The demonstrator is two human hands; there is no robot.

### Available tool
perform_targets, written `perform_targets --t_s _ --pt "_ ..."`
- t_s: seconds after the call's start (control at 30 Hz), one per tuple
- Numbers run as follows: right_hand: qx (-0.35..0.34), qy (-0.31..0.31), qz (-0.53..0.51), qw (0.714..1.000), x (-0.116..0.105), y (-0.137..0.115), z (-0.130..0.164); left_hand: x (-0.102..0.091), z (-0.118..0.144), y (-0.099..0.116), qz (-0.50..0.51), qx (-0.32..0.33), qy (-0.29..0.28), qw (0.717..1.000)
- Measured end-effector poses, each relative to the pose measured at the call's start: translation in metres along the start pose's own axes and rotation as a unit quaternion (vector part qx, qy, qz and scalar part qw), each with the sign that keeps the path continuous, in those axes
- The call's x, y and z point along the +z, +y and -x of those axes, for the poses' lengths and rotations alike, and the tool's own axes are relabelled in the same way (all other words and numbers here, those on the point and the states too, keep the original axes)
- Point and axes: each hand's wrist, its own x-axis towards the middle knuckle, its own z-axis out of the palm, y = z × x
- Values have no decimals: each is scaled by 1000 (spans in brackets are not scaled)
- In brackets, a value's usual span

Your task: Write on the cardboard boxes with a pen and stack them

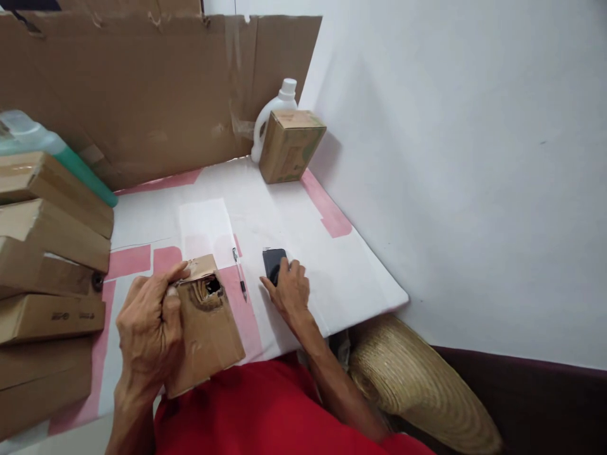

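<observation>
My left hand is closed on a brown cardboard box, thumb and forefinger at its far left edge. Near the box's far end is a ragged torn hole, with a raised flap beside it. My right hand curls over the near end of a dark, flat, rectangular object lying on the table. A rounded black part shows under the fingers; its exact kind is unclear. Between the two hands a pen lies on the table, next to a white sheet of paper.
Stacked cardboard boxes line the left side, with a bottle of green liquid behind. A white jug and a small carton stand at the back. A cardboard panel borders the table. Right of it sits a woven item.
</observation>
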Motion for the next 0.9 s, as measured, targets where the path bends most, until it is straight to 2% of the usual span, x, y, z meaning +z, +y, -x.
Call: perform_targets --t_s 0.13,0.23,0.3,0.37,0.47,0.5,0.53,0.63,0.67,0.73,0.8,0.9 --pt "76 -73 -33 994 -1 25 -1 3 -1 0 3 5 2 1000" --pt "110 -66 -134 983 7 33 -7 3 -1 -1 3 10 -2 1000" --pt "124 -65 -253 957 13 36 -10 3 0 -1 3 10 -5 1000" --pt "108 -83 -362 922 16 38 -12 2 2 -1 3 11 -1 1000" --pt "73 -119 -442 886 13 35 -6 2 4 -1 -3 9 8 1000" --pt "66 -131 -487 861 8 32 -1 2 4 0 -4 9 8 1000" --pt "60 -146 -546 822 1 30 4 3 3 0 -4 11 7 1000" --pt "22 -183 -729 659 -32 21 23 4 1 1 -4 14 3 1000" --pt "-3 -193 -763 616 -46 19 28 4 0 2 -4 13 4 1000" --pt "-76 -228 -783 573 -73 12 39 5 -2 4 -5 5 6 1000" --pt "-142 -299 -780 532 -96 2 47 5 -3 5 -7 -3 5 1000" --pt "-171 -402 -769 467 -115 -21 61 5 -2 7 -15 -3 9 1000"
